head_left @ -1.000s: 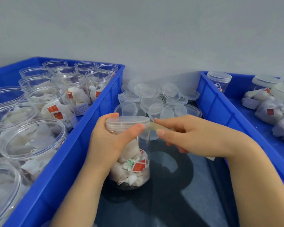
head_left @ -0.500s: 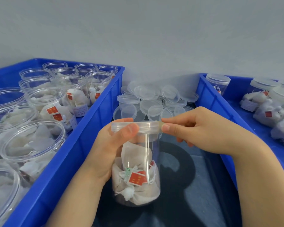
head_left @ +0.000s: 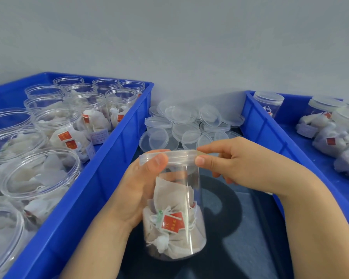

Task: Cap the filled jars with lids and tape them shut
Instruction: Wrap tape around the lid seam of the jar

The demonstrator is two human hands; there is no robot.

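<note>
a capped jar (head_left: 174, 208) is gripped by the left hand (head_left: 141, 188) above the dark worktop (head_left: 250, 238); tape (head_left: 205, 154) pinched by the right hand (head_left: 242, 162) could wrinkle if slackened.

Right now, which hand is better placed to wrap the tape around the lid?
The right hand. Its fingertips already pinch the tape at the lid rim, free to pull it around. The left hand is gripping the jar, thumb on the lid, steadying it.
</note>
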